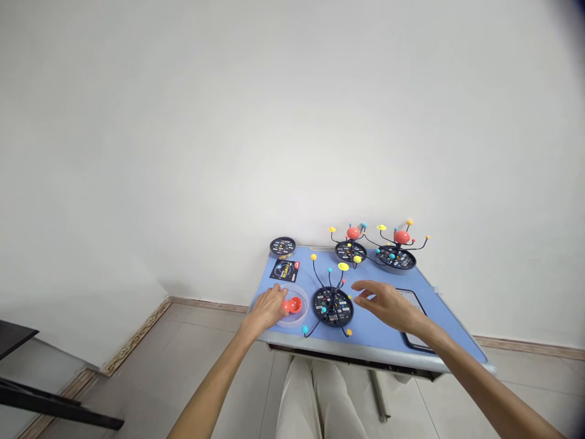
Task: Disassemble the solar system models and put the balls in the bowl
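My left hand [269, 308] reaches palm down over the side of a clear round dish [303, 317], its bent fingers at two red plastic half-spheres [296, 304]. It appears closed on the nearer half-sphere, though the hand partly hides the contact. One half-sphere turns its hollow side up. Right of the dish stands a planet model [333, 306] with a round black printed base and curved black arms tipped with yellow, blue, orange and red balls. My right hand [384, 303] hovers beside this model, thumb and fingers apart, with nothing held.
Two similar models, each with a red ball on top [353, 233] [401, 236], stand along the back. A black round base [282, 246] sits at the back left, above a dark printed card [284, 270]. A black-framed tablet-like panel [415, 341] lies under my right forearm on the blue table [379, 342].
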Demonstrator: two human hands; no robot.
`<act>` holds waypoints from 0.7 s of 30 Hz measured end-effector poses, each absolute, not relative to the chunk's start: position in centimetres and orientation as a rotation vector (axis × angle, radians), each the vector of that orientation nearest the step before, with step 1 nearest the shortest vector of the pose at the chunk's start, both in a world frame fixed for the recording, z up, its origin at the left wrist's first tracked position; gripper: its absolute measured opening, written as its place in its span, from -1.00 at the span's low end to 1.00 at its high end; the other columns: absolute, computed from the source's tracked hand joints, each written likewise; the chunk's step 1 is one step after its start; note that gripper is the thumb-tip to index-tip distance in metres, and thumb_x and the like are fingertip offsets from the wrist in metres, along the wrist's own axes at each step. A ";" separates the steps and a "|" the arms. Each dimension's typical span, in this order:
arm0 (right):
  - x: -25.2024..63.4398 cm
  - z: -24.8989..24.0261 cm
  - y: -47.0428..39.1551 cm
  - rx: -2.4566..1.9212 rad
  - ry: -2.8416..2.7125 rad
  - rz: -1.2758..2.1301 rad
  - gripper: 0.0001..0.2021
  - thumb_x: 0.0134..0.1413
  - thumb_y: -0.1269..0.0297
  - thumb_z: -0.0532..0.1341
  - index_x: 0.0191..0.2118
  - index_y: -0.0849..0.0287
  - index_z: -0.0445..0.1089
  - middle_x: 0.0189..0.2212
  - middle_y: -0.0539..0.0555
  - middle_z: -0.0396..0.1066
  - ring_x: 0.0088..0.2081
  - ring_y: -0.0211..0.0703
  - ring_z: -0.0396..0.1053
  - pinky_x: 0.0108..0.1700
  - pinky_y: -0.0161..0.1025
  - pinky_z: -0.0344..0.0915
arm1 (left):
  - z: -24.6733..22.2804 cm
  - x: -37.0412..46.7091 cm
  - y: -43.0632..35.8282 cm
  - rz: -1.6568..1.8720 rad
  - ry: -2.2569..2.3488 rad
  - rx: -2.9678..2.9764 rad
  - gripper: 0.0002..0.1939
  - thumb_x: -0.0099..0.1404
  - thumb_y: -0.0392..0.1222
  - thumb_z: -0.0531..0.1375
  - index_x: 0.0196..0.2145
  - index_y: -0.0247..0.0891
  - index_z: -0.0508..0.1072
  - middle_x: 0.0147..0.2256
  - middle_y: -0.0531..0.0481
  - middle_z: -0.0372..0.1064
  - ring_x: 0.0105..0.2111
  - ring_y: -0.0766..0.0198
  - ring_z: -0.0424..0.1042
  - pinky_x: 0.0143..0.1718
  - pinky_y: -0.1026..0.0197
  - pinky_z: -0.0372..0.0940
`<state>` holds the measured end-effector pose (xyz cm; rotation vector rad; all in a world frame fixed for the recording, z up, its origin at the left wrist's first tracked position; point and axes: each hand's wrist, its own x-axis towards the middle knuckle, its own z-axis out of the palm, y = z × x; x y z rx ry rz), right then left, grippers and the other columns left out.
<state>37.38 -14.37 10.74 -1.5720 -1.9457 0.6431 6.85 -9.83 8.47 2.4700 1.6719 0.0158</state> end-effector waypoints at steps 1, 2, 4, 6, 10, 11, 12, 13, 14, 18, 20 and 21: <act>37.6 10.4 -14.8 -1.582 -1.934 0.634 -0.68 0.13 0.13 0.14 -0.07 0.12 0.48 -0.14 0.15 0.55 -0.21 -0.05 0.52 -0.19 -0.16 0.42 | 8.8 6.6 -10.3 0.107 1.708 2.466 -0.62 0.27 -0.26 0.18 0.05 -0.18 0.37 0.01 -0.15 0.35 -0.06 0.07 0.41 -0.14 0.16 0.26; 37.9 10.0 -15.2 -1.591 -1.920 0.619 -0.67 0.14 0.10 0.13 -0.07 0.11 0.48 -0.16 0.15 0.56 -0.23 -0.04 0.52 -0.20 -0.16 0.43 | 9.0 6.3 -10.9 0.213 1.755 2.461 -0.66 0.30 -0.25 0.15 0.04 -0.19 0.38 -0.02 -0.14 0.37 -0.08 0.09 0.42 -0.16 0.17 0.26; 38.4 9.0 -16.3 -1.602 -1.885 0.579 -0.65 0.13 0.05 0.12 -0.09 0.10 0.49 -0.19 0.15 0.57 -0.25 -0.03 0.52 -0.22 -0.15 0.43 | 8.8 5.9 -12.7 0.472 1.847 2.441 -0.76 0.38 -0.18 0.09 -0.03 -0.20 0.42 -0.11 -0.13 0.42 -0.16 0.11 0.45 -0.23 0.18 0.28; 38.7 8.1 -17.4 -1.600 -1.838 0.560 -0.64 0.12 -0.01 0.11 -0.14 0.08 0.50 -0.22 0.15 0.57 -0.26 -0.02 0.53 -0.24 -0.16 0.44 | 7.8 6.1 -15.0 0.821 1.863 2.395 -0.76 0.43 -0.12 0.03 -0.16 -0.19 0.48 -0.23 -0.09 0.47 -0.28 0.16 0.47 -0.29 0.19 0.29; 38.7 6.3 -19.5 -1.571 -1.715 0.613 -0.64 0.10 -0.11 0.12 -0.28 0.04 0.50 -0.31 0.11 0.57 -0.31 -0.03 0.52 -0.33 -0.21 0.44 | 3.0 8.8 -20.1 1.290 1.459 2.359 -0.70 0.45 -0.15 0.01 -0.32 -0.15 0.51 -0.47 -0.02 0.46 -0.47 0.26 0.46 -0.38 0.25 0.32; 38.5 5.8 -19.8 -1.564 -1.677 0.643 -0.62 0.10 -0.13 0.12 -0.29 0.05 0.50 -0.35 0.11 0.57 -0.35 -0.04 0.51 -0.35 -0.21 0.44 | 1.6 9.9 -21.1 1.346 1.362 2.320 -0.74 0.44 -0.16 0.04 -0.29 -0.14 0.51 -0.44 -0.02 0.48 -0.46 0.25 0.48 -0.38 0.26 0.34; 38.2 5.3 -20.2 -1.555 -1.638 0.679 -0.59 0.10 -0.16 0.11 -0.29 0.06 0.50 -0.39 0.11 0.56 -0.38 -0.04 0.51 -0.36 -0.20 0.44 | 0.3 11.0 -21.8 1.395 1.308 2.280 -0.79 0.42 -0.14 0.07 -0.22 -0.14 0.51 -0.41 -0.04 0.50 -0.45 0.24 0.49 -0.40 0.26 0.36; 37.8 4.8 -20.4 -1.543 -1.606 0.717 -0.57 0.09 -0.18 0.11 -0.28 0.07 0.49 -0.42 0.11 0.55 -0.41 -0.05 0.50 -0.38 -0.19 0.44 | -0.9 12.1 -22.3 1.405 1.270 2.246 -0.79 0.42 -0.13 0.08 -0.12 -0.14 0.50 -0.39 -0.06 0.51 -0.46 0.24 0.49 -0.42 0.27 0.37; 37.4 4.3 -20.6 -1.529 -1.583 0.748 -0.54 0.09 -0.20 0.10 -0.27 0.08 0.49 -0.45 0.11 0.54 -0.43 -0.04 0.49 -0.39 -0.18 0.44 | -1.9 13.3 -22.6 1.384 1.240 2.211 -0.75 0.42 -0.13 0.08 -0.04 -0.14 0.47 -0.40 -0.05 0.51 -0.48 0.25 0.49 -0.45 0.28 0.38; 35.4 2.9 -21.0 -1.516 -1.590 0.645 -0.54 0.12 -0.21 0.07 -0.24 0.09 0.45 -0.44 0.11 0.53 -0.44 -0.06 0.47 -0.39 -0.18 0.41 | -4.0 17.0 -21.8 1.399 1.214 2.057 -0.66 0.43 -0.16 0.04 0.11 -0.17 0.37 -0.39 -0.04 0.48 -0.49 0.27 0.46 -0.42 0.26 0.42; 34.5 2.7 -21.1 -1.535 -1.640 0.489 -0.55 0.16 -0.19 0.04 -0.22 0.09 0.42 -0.46 0.10 0.51 -0.48 -0.09 0.44 -0.42 -0.19 0.37 | -4.2 18.3 -20.9 1.396 1.218 2.009 -0.63 0.42 -0.15 0.05 0.15 -0.18 0.33 -0.35 -0.06 0.48 -0.48 0.27 0.45 -0.42 0.24 0.43; 34.2 2.6 -21.1 -1.547 -1.673 0.416 -0.56 0.19 -0.18 0.02 -0.21 0.08 0.41 -0.47 0.09 0.50 -0.50 -0.10 0.43 -0.44 -0.20 0.35 | -4.3 18.8 -20.4 1.397 1.216 1.992 -0.62 0.42 -0.15 0.06 0.16 -0.19 0.32 -0.34 -0.08 0.48 -0.48 0.26 0.45 -0.42 0.23 0.43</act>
